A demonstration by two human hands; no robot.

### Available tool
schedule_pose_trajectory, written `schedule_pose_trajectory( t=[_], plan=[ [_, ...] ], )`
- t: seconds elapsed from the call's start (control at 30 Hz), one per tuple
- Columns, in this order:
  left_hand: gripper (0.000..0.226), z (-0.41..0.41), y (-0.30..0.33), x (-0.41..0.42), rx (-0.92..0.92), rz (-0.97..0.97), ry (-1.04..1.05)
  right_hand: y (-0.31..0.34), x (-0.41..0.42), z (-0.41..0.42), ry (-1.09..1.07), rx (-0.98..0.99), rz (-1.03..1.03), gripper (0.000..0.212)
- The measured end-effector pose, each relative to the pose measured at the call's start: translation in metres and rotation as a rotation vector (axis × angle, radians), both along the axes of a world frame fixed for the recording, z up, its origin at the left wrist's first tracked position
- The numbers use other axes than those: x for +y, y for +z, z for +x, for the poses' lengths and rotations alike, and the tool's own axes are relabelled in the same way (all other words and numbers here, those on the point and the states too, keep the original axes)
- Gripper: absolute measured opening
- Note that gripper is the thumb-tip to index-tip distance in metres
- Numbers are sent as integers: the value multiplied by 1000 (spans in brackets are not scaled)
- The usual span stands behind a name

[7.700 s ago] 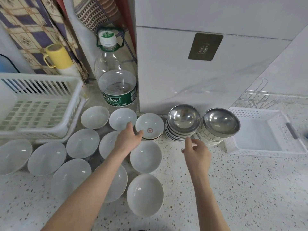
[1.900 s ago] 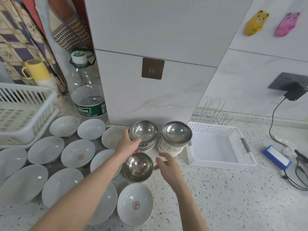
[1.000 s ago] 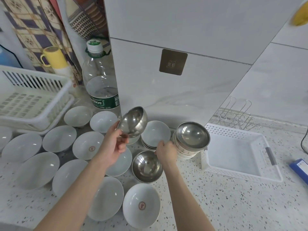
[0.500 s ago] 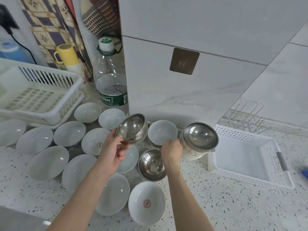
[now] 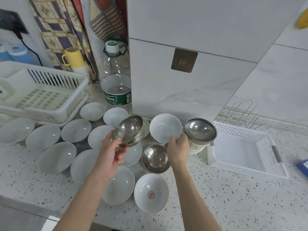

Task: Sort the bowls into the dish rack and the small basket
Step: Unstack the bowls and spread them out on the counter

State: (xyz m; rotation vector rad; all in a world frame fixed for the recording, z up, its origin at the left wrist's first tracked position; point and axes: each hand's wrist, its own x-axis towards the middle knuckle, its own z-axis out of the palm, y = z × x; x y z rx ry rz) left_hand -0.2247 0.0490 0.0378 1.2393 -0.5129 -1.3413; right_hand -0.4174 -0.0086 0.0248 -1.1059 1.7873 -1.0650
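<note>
My left hand (image 5: 111,153) holds a steel bowl (image 5: 129,130) by its rim, tilted and lifted above the counter. My right hand (image 5: 177,150) grips the near rim of a white bowl (image 5: 165,127) that tops a short stack. Another steel bowl (image 5: 155,158) sits on the counter between my hands. Right of the white bowl stands a stack topped by a steel bowl (image 5: 200,130). Several white bowls (image 5: 75,130) lie spread over the counter at left. The white dish rack (image 5: 41,95) is at far left and holds no bowls. The small white basket (image 5: 245,150) at right holds nothing.
A large water bottle (image 5: 116,80) stands against the wall behind the bowls. A yellow mug (image 5: 73,57) sits behind the rack. A wire rack (image 5: 240,112) lies behind the basket. A blue object (image 5: 303,165) is at the right edge. The counter's front edge runs along the bottom left.
My left hand has lowered the steel bowl slightly. My right hand has moved up from the counter bowl to grip the white bowl's rim.
</note>
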Motion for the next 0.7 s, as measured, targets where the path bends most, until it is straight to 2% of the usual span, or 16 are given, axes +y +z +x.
schedule_pose_trajectory(
  t=[0.17,0.3,0.4,0.7],
  plan=[
    [22,6,-6,21,21,50,-22,6,42,-11,-72,-175,52,31],
    [18,3,-8,39,27,52,-86,11,78,-21,-159,-281,84,29],
    [27,-2,-8,53,19,92,-138,12,106,-28,-241,-292,118,29],
    [58,-35,-13,86,-162,153,-374,8,174,-56,-459,-328,147,31]
  ],
)
